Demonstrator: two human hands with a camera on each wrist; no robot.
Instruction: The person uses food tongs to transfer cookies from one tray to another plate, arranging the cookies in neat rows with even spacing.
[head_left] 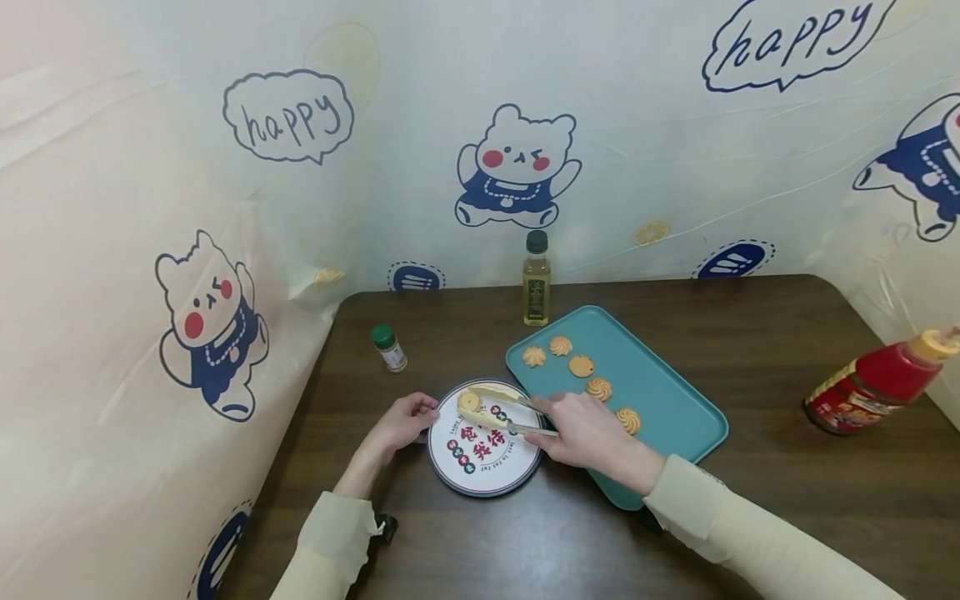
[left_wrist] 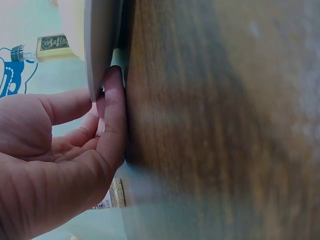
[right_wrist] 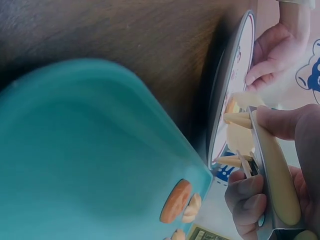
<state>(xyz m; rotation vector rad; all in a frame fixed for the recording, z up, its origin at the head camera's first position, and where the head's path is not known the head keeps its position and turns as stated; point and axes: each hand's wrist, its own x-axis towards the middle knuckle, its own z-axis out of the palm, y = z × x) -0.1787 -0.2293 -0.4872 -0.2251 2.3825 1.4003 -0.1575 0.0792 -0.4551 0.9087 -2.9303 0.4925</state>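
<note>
My left hand (head_left: 403, 423) pinches the left rim of a round white plate (head_left: 487, 477) printed with red characters. The left wrist view shows the thumb on the upper side and fingers under the rim. My right hand (head_left: 588, 432) holds metal tongs (head_left: 491, 420) with cream-coloured tips over the plate. Between the tips lies a round cookie (head_left: 469, 402); whether the tips squeeze it, I cannot tell. Right of the plate, a teal tray (head_left: 663, 400) carries several cookies, among them a swirled cookie (head_left: 599, 389) and a flat cookie (head_left: 581, 366).
A bottle of yellow oil (head_left: 536, 287) stands behind the tray. The small green-capped jar (head_left: 389, 350) is at the back left. Far to the right stands a red sauce bottle (head_left: 873, 387). Printed sheeting (head_left: 420, 192) hangs behind the brown table (head_left: 465, 550).
</note>
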